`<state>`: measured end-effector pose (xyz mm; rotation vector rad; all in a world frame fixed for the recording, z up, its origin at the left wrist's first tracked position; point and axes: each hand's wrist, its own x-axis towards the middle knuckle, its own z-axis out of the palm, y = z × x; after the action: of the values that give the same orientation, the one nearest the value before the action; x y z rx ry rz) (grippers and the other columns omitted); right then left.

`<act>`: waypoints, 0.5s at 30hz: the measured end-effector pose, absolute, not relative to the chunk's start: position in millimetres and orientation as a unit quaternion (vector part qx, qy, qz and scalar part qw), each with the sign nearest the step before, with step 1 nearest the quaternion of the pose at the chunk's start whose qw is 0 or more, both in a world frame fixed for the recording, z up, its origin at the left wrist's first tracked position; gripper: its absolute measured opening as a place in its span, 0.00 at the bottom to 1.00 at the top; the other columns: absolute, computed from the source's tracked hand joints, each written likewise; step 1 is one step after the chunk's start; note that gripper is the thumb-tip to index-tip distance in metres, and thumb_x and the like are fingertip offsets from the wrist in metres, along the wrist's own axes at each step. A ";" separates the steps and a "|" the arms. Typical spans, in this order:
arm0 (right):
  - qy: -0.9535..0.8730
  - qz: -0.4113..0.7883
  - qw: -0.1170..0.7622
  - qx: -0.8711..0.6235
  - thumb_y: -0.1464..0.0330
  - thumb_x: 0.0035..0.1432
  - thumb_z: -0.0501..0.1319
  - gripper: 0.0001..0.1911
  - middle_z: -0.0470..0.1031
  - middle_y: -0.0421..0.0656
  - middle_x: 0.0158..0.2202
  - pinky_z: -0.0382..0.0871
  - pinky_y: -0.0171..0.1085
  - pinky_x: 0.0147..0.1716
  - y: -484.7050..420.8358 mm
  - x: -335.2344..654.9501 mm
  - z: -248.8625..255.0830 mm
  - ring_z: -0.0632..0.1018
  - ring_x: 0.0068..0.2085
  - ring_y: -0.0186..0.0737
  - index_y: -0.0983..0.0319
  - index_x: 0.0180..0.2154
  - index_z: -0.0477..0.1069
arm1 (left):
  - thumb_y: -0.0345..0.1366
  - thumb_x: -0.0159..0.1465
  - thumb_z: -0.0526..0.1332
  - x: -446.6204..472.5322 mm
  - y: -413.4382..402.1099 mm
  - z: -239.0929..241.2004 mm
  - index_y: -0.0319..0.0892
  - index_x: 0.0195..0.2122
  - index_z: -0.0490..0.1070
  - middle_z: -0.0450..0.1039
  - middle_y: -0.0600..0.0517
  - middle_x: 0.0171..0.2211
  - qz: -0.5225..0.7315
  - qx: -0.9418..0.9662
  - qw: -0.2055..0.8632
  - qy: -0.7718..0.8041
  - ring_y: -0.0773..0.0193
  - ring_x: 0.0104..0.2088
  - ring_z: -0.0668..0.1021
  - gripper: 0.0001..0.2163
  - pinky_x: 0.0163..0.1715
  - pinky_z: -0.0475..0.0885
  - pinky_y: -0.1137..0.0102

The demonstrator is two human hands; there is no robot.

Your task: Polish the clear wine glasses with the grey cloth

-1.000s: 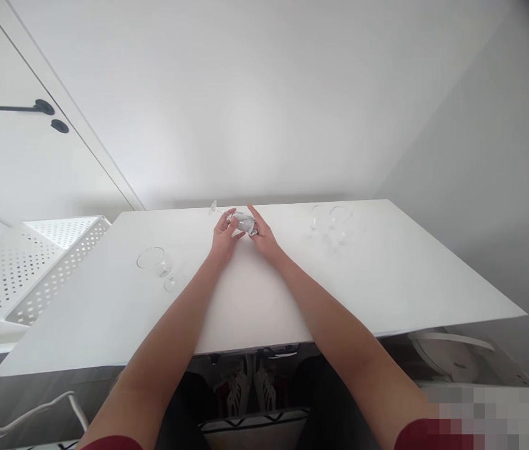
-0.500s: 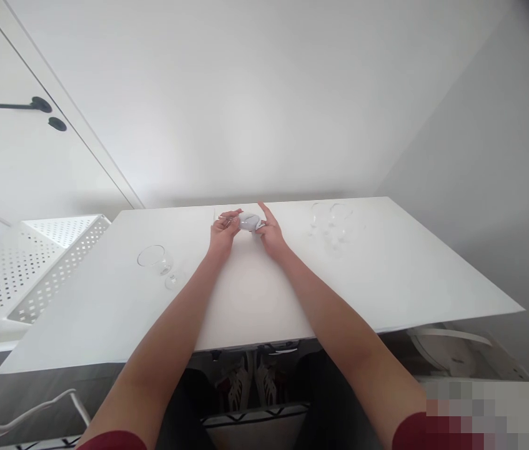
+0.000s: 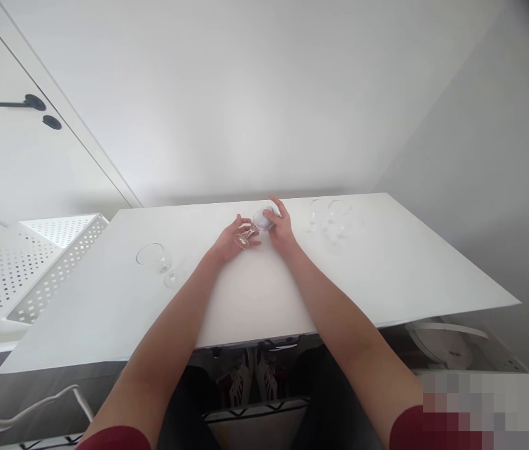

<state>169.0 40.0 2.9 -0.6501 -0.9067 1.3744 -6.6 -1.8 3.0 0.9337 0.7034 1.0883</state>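
Table (image 3: 386, 275): white and wide.
Right hand (image 3: 285, 230): curled around the bowl, over the table's far middle.
Left hand (image 3: 229, 240): pinching the stem near the foot.
Wine glass (image 3: 259, 222): tilted between both hands; probably light, thin, slippery and breakable, so support bowl and stem.

The stemmed glass (image 3: 255, 226): clear, glossy glass. table (image 3: 255, 300): white, smooth, matt top. rack (image 3: 34, 275): white perforated sheet, matt; metal or plastic unclear. door handle (image 3: 15, 104): black, matt. left sleeve (image 3: 114, 439): dark red cloth.
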 end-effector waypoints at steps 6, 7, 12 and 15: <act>-0.387 0.616 0.633 -0.265 0.56 0.53 0.71 0.25 0.74 0.38 0.35 0.72 0.38 0.38 44.6 169.3 -2.0 0.76 0.38 0.39 0.54 0.51 0.73 | 0.46 0.62 0.71 -8.3 -9.8 9.5 0.39 0.44 0.78 0.74 0.45 0.35 0.374 0.494 0.714 0.326 0.64 0.30 0.78 0.16 0.29 0.75 0.67; -0.375 0.613 0.643 -0.267 0.54 0.54 0.70 0.24 0.75 0.40 0.36 0.72 0.39 0.39 46.9 169.1 -3.6 0.76 0.39 0.40 0.55 0.50 0.73 | 0.44 0.63 0.71 -8.5 -10.4 10.7 0.39 0.44 0.78 0.73 0.46 0.34 0.378 0.504 0.707 0.322 0.65 0.30 0.77 0.15 0.29 0.74 0.68; -0.348 0.556 0.691 -0.305 0.50 0.57 0.65 0.20 0.78 0.44 0.43 0.73 0.41 0.45 61.2 169.2 -16.1 0.77 0.46 0.43 0.57 0.44 0.74 | 0.42 0.62 0.71 -8.3 -7.9 9.6 0.40 0.52 0.78 0.69 0.51 0.32 0.440 0.513 0.667 0.313 0.71 0.24 0.70 0.18 0.29 0.72 0.68; -0.341 0.526 0.708 -0.324 0.48 0.57 0.64 0.21 0.78 0.43 0.45 0.73 0.41 0.45 67.7 169.2 -24.8 0.77 0.48 0.42 0.55 0.44 0.72 | 0.44 0.63 0.71 -11.2 -5.5 9.3 0.43 0.55 0.77 0.67 0.53 0.32 0.527 0.488 0.633 0.288 0.73 0.23 0.65 0.21 0.29 0.72 0.68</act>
<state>169.2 67.7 -24.8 -0.7191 -0.7581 1.1689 -11.2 -5.5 9.3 1.1157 0.6585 1.2058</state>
